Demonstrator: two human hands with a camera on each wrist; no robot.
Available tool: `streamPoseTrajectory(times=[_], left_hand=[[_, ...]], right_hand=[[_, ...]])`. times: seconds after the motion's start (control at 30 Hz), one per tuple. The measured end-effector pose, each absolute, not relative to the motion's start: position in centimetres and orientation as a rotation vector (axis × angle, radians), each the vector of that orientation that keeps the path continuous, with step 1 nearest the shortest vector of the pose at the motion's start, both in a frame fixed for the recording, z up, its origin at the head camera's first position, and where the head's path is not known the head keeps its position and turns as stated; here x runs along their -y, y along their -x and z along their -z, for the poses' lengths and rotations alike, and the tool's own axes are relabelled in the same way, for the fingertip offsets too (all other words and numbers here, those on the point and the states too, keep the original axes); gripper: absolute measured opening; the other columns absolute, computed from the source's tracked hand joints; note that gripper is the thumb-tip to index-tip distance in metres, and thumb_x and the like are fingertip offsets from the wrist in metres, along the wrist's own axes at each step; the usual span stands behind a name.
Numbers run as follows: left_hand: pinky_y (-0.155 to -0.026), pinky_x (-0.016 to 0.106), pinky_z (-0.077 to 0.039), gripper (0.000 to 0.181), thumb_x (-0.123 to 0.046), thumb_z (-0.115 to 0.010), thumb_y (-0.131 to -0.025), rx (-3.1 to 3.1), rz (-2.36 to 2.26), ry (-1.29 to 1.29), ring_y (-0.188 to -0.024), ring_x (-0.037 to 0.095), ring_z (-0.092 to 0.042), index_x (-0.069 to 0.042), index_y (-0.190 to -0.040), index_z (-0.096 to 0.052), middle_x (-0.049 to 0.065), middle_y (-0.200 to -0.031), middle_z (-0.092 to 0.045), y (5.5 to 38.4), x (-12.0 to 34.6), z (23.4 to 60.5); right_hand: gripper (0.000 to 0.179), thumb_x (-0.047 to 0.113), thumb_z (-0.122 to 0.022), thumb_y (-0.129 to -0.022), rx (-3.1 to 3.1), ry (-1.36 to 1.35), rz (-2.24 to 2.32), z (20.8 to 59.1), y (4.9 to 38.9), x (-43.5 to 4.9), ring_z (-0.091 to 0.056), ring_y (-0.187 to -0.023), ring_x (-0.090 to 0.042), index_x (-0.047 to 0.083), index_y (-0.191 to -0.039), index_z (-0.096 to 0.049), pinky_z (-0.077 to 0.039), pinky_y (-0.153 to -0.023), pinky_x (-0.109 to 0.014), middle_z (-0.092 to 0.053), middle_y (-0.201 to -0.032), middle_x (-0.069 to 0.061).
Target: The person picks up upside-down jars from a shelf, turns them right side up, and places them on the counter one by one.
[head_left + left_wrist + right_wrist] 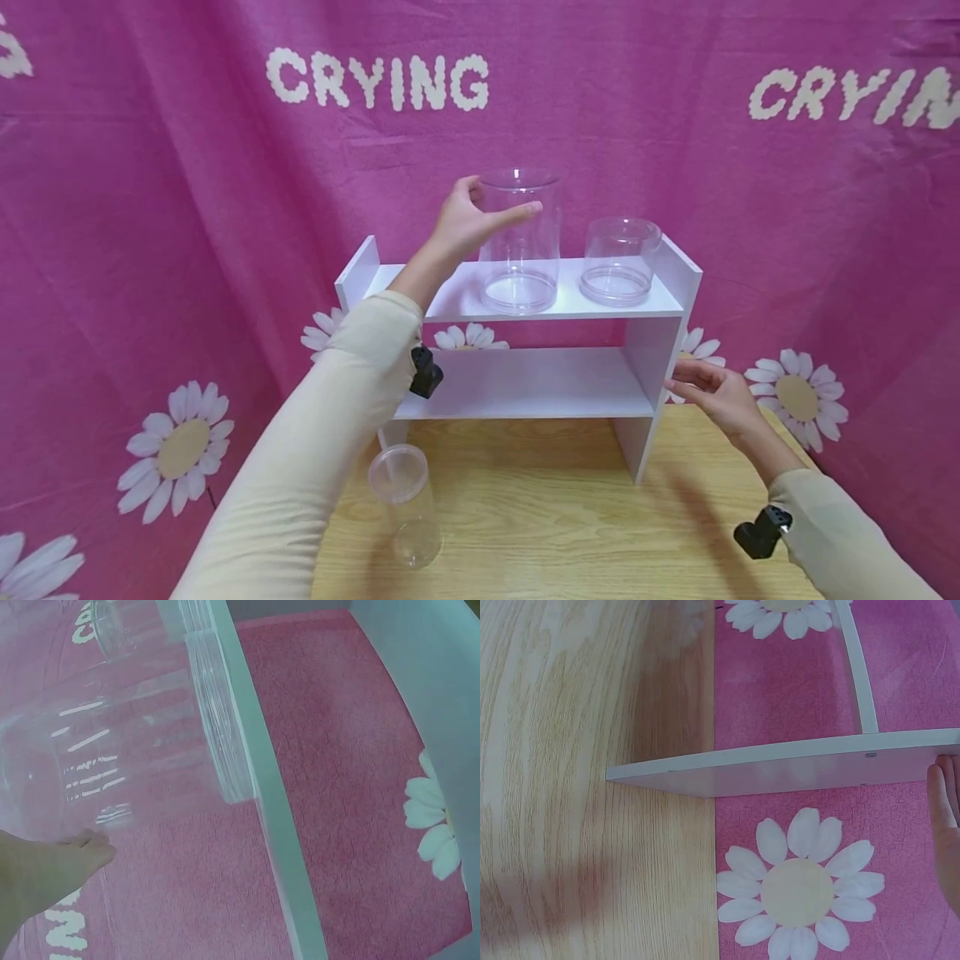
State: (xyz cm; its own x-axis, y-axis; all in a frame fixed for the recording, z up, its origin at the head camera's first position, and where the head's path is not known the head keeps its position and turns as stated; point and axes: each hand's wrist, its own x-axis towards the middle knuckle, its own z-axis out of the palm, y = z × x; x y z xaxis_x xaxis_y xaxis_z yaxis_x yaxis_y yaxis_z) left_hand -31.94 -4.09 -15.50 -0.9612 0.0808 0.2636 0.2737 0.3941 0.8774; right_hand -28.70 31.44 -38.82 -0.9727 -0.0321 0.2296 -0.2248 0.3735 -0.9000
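Observation:
A tall clear jar [521, 242] stands upright on the top board of a white two-tier shelf [517, 383]. My left hand [468, 221] holds this jar near its upper end, thumb across the front and the other fingers at its left and partly hidden. The left wrist view shows the same jar [135, 742] from the side, its base on the board. Low on the right, my right hand [716, 400] rests its fingertips against the shelf's outer side panel. In the right wrist view, straight fingers [941, 799] touch that panel [795, 769].
A shorter clear jar [618, 262] stands on the top board, right of the tall one. A tall, narrow clear container with a lid [408, 508] stands on the wooden table [540, 517], in front of the shelf's left leg. A pink curtain [600, 100] hangs behind.

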Motion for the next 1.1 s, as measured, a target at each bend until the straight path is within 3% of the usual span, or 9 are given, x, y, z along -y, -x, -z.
streamPoseTrajectory(times=[0.2,0.43,0.63,1.1], left_hand=[[-0.108,0.034,-0.045,0.097,-0.041,-0.082,-0.072,2.402,1.641,0.305,-0.132,0.02,-0.045,-0.009,-0.146,-0.029,0.009,-0.145,-0.044,32.2,3.6,15.7],[-0.103,0.029,-0.049,0.091,-0.04,-0.083,-0.07,2.338,1.654,0.309,-0.125,0.016,-0.051,-0.01,-0.142,-0.037,0.006,-0.137,-0.051,31.7,3.9,15.9],[-0.105,0.029,-0.047,0.091,-0.041,-0.082,-0.071,2.338,1.659,0.326,-0.129,0.015,-0.049,-0.012,-0.144,-0.036,0.003,-0.14,-0.05,30.4,5.0,15.9],[-0.108,0.03,-0.047,0.078,-0.024,-0.079,-0.077,2.228,1.776,0.465,-0.131,0.017,-0.051,-0.012,-0.143,-0.039,0.005,-0.14,-0.052,26.1,8.0,16.9]], right_hand=[[0.024,0.025,-0.069,-0.088,2.467,-0.236,-1.634,38.7,28.7,-31.3,-0.058,-0.087,0.019,0.02,-0.112,-0.066,-0.05,-0.075,-0.004,-0.061,-0.089,0.037],[0.02,0.022,-0.07,-0.088,2.433,-0.241,-1.659,38.7,28.8,-31.3,-0.058,-0.086,0.019,0.029,-0.106,-0.066,-0.05,-0.074,-0.003,-0.062,-0.089,0.037],[0.021,0.024,-0.07,-0.088,2.453,-0.215,-1.644,38.9,28.6,-31.3,-0.057,-0.086,0.019,0.029,-0.108,-0.065,-0.05,-0.074,-0.003,-0.061,-0.088,0.038],[0.022,0.019,-0.07,-0.088,2.421,-0.255,-1.607,39.0,28.6,-31.1,-0.059,-0.084,0.018,0.029,-0.106,-0.066,-0.051,-0.071,-0.004,-0.062,-0.086,0.036]])
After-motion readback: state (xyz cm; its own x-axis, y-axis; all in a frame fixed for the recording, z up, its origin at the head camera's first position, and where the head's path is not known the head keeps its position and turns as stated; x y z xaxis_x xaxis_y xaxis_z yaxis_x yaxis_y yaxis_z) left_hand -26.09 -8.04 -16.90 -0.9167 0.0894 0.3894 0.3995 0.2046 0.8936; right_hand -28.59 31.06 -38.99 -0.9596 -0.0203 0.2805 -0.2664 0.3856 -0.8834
